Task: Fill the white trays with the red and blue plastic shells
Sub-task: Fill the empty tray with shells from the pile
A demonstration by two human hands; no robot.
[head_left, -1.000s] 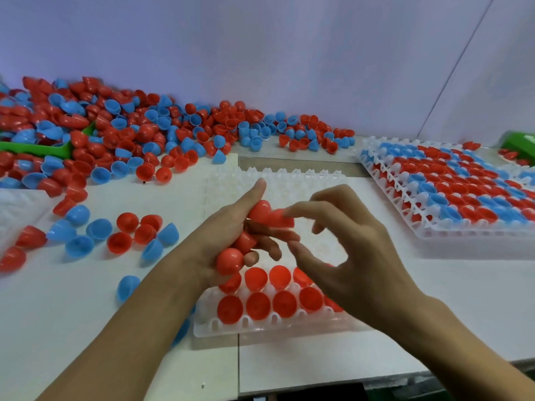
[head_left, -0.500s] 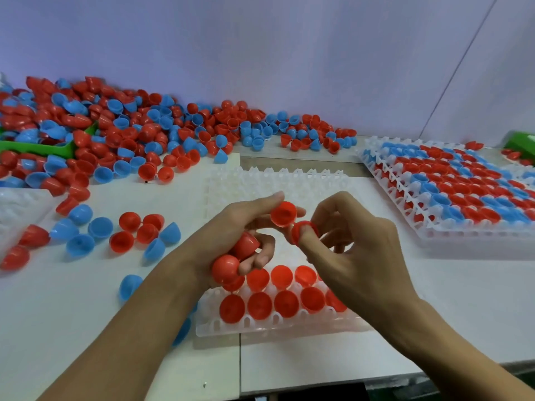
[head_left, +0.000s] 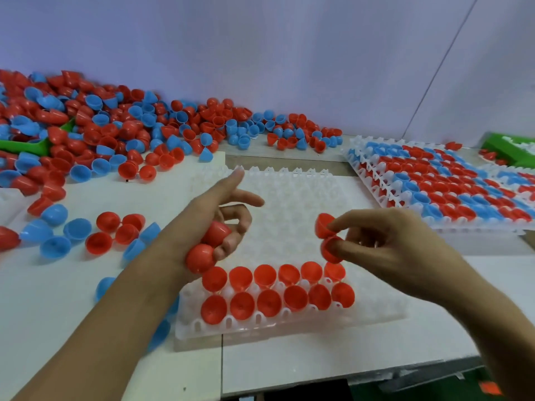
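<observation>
A white tray [head_left: 292, 198] lies in front of me, with two near rows of red shells [head_left: 278, 290] seated in its cups. My left hand [head_left: 214, 224] hovers over the tray's left side, its lower fingers curled round two red shells [head_left: 208, 244] while thumb and forefinger stick out. My right hand [head_left: 385, 247] is above the tray's right part and pinches two red shells [head_left: 328, 235] at its fingertips, one above the other.
A big heap of loose red and blue shells [head_left: 115, 131] covers the back left of the table, with a small group [head_left: 95, 233] nearer left. Filled trays [head_left: 434, 180] are stacked at the right. Green bins [head_left: 509, 149] sit at the far right and far left.
My hands have drawn apart: the right hand took a second red shell from the left hand's fingertips and moved right. The left thumb and forefinger have straightened.
</observation>
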